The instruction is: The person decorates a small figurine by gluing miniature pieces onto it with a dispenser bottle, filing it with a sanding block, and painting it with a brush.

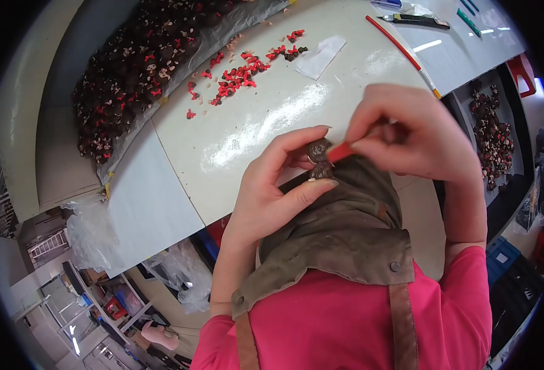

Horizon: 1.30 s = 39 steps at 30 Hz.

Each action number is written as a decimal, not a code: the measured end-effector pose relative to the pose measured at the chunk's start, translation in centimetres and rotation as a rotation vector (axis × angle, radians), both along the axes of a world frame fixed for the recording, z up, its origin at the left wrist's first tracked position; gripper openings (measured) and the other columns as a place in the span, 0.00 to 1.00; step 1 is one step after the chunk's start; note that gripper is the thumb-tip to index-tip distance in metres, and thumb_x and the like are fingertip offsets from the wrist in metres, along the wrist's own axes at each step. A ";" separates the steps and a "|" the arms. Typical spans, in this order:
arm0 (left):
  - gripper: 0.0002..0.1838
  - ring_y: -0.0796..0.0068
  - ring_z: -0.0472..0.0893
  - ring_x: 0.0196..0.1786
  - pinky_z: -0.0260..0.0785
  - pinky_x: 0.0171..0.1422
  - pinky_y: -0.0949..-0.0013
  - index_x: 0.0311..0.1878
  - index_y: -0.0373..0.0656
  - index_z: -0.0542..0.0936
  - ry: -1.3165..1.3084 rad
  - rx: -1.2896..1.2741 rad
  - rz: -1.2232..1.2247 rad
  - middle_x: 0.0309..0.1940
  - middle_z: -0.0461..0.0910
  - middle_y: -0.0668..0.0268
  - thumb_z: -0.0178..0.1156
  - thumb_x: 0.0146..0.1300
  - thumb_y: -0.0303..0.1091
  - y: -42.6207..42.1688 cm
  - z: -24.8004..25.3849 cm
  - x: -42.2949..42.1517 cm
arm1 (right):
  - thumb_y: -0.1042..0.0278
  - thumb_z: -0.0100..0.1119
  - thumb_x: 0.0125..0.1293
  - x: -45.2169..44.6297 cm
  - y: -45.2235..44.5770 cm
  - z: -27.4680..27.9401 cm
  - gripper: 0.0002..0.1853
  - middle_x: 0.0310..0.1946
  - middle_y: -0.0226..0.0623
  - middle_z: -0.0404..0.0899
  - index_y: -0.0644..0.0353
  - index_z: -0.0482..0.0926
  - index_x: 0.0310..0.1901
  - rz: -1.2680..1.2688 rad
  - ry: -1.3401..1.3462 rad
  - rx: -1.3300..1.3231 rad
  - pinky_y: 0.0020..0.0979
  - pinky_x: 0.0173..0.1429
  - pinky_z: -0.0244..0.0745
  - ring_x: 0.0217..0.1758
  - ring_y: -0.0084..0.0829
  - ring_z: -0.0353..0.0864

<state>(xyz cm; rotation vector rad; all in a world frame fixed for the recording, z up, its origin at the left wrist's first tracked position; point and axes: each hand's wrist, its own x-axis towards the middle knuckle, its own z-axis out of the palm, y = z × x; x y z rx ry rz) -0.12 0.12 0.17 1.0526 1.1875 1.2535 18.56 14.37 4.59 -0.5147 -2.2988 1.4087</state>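
My left hand (269, 188) holds a small dark brown figurine (320, 151) between thumb and fingers, above the apron on my lap. The figurine has two rounded dark parts with a thin pale line between them. My right hand (410, 132) is closed around a short red stick-like piece (341, 152), whose tip reaches the figurine's right side. That hand is smeared by motion, and most of what it grips is hidden. Whether the red tip touches the figurine, I cannot tell.
Small red bow-shaped pieces (238, 79) lie scattered on the white table (173, 145). A large pile of dark figurines (133, 80) fills the back left. A white tissue (321, 57), a red rod (395, 43) and a utility knife (417, 22) lie further back. A tray of figurines (492, 132) stands right.
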 end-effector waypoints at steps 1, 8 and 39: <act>0.30 0.76 0.78 0.54 0.70 0.60 0.71 0.63 0.38 0.71 0.011 -0.017 -0.006 0.53 0.78 0.64 0.70 0.57 0.27 0.0 0.2 -0.1 | 0.81 0.64 0.55 0.3 0.3 0.1 0.06 0.27 0.23 0.73 0.61 0.80 0.33 -0.036 0.043 0.053 0.19 0.27 0.59 0.24 0.13 0.67; 0.30 0.77 0.77 0.54 0.70 0.58 0.72 0.63 0.39 0.71 0.024 0.018 0.021 0.53 0.78 0.65 0.70 0.56 0.27 -0.1 -0.2 0.2 | 0.79 0.64 0.55 -0.5 -1.1 -0.3 0.07 0.28 0.29 0.76 0.59 0.80 0.36 0.034 0.041 -0.013 0.22 0.30 0.66 0.27 0.20 0.72; 0.27 0.72 0.81 0.49 0.72 0.57 0.69 0.58 0.39 0.72 0.274 0.130 0.105 0.48 0.80 0.59 0.67 0.52 0.22 2.7 1.8 1.1 | 0.64 0.60 0.67 13.1 15.4 -4.4 0.12 0.35 0.39 0.82 0.64 0.80 0.44 -1.087 -0.200 0.476 0.25 0.46 0.73 0.38 0.28 0.80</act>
